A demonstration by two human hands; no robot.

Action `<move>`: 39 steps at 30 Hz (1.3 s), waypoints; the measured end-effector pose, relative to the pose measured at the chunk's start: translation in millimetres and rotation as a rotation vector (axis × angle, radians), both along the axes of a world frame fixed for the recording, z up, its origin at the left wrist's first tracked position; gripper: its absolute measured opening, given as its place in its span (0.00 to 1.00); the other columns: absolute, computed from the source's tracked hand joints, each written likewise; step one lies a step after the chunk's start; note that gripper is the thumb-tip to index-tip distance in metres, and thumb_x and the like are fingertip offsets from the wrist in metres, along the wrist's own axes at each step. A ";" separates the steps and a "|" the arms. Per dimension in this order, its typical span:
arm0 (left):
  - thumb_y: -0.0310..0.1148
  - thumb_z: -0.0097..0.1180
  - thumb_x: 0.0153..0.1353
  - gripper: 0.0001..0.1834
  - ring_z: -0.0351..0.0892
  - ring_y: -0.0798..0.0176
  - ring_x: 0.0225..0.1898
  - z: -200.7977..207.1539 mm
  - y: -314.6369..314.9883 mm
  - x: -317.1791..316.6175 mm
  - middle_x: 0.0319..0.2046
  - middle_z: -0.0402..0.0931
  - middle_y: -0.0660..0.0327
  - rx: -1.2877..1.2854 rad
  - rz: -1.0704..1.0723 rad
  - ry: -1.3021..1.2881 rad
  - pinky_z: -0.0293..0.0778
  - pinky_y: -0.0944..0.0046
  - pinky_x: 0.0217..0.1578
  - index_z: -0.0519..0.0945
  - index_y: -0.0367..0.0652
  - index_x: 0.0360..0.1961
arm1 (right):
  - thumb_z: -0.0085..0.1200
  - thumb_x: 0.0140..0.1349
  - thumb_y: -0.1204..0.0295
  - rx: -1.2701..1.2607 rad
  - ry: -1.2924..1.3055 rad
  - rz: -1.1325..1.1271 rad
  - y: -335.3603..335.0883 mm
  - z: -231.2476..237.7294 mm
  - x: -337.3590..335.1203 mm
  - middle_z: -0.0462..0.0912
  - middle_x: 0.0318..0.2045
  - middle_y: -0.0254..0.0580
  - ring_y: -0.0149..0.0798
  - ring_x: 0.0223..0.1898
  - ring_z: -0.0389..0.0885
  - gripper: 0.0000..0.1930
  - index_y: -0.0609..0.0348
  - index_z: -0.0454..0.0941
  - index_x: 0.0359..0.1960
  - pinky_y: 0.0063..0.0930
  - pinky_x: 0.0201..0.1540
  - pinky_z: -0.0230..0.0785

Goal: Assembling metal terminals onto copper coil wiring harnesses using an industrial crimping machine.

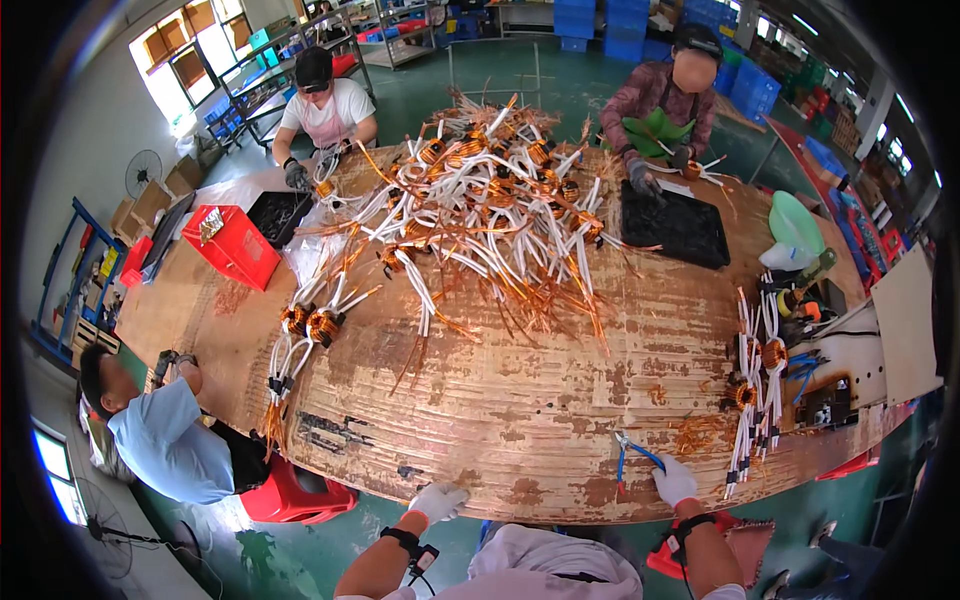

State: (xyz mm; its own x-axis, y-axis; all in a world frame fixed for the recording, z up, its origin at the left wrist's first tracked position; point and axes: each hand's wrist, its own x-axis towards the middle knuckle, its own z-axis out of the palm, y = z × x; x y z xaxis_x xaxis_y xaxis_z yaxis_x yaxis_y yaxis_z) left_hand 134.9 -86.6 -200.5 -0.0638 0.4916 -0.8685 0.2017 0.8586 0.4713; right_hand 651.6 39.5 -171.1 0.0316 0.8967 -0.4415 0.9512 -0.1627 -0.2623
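Note:
My left hand [438, 501], in a white glove, rests at the table's near edge with its fingers stretched out loosely; it holds nothing. My right hand [676, 482], gloved alike, is at the near edge farther right. Its fingers close on one blue handle of the pliers [622, 464], whose handles are spread apart and whose metal jaws point away from me. Right of that hand lies a bundle of copper-wound ring coils [745, 395] with white sleeved leads. A similar coil bundle [322, 328] lies at the left. Both wrists wear black straps.
A large heap of coils [490, 190] covers the far middle of the worn wooden table [480, 400]. Around it are a red bin [232, 247], black trays [676, 228] and a green bowl [796, 222]. Two co-workers handle parts across the table; another person [175, 440] sits at the left.

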 end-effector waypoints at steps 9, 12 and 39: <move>0.46 0.62 0.67 0.19 0.80 0.70 0.27 -21.4 -4.0 -3.2 0.30 0.83 0.64 -0.015 0.068 -0.117 0.77 0.68 0.29 0.87 0.39 0.44 | 0.57 0.68 0.58 0.058 0.008 -0.034 3.8 -2.1 -0.1 0.87 0.44 0.57 0.62 0.49 0.84 0.19 0.52 0.81 0.56 0.54 0.53 0.75; 0.46 0.62 0.67 0.19 0.80 0.70 0.27 -21.3 -5.9 -3.8 0.30 0.84 0.64 -0.030 0.097 -0.155 0.77 0.67 0.29 0.87 0.39 0.42 | 0.57 0.68 0.58 0.058 -0.020 -0.038 5.5 -3.3 -0.7 0.87 0.44 0.56 0.62 0.49 0.85 0.18 0.51 0.82 0.54 0.54 0.54 0.76; 0.52 0.54 0.66 0.25 0.85 0.40 0.52 71.9 -128.4 116.0 0.48 0.87 0.47 0.144 -0.405 0.406 0.79 0.48 0.53 0.87 0.46 0.53 | 0.60 0.65 0.56 0.036 0.160 0.190 30.4 -24.0 37.3 0.89 0.44 0.55 0.59 0.49 0.86 0.18 0.54 0.84 0.50 0.50 0.53 0.77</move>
State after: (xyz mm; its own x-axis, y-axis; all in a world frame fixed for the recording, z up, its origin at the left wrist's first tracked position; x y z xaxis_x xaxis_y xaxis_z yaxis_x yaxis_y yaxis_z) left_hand 251.0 -215.0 -128.6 -0.1602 0.6572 -0.7365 0.6888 0.6089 0.3935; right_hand 689.0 69.8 -195.1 -0.2068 0.8950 -0.3953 0.9096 0.0271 -0.4146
